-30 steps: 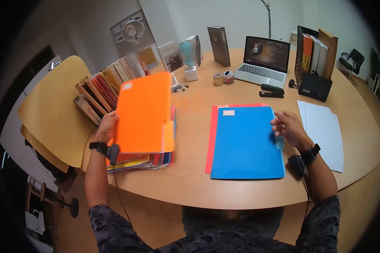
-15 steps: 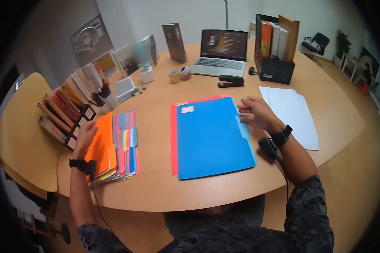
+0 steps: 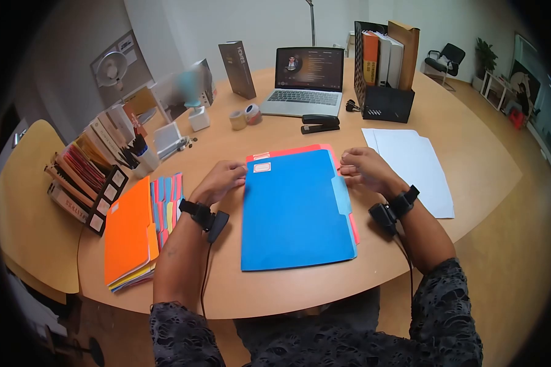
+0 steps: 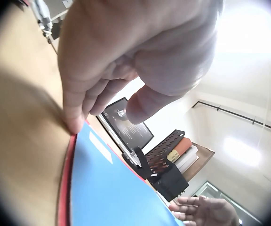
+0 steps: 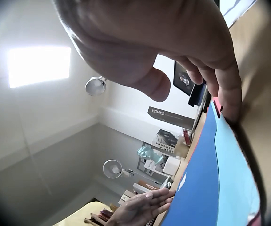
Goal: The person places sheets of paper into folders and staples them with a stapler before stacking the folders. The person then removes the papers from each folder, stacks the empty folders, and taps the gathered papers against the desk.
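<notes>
Blue folder [image 3: 294, 214], left grip [image 3: 225, 178] and right grip [image 3: 368, 168] open at edges, "HOMES" book [image 5: 171, 117] beyond.

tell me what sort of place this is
Probably an office or study: an open silver laptop, a black desktop stapler and a black file holder with books and folders stand on a light wooden desk.

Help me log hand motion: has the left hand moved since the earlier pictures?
Yes, rightward in the head view: the left hand has gone from the orange folder to the blue folder.
</notes>
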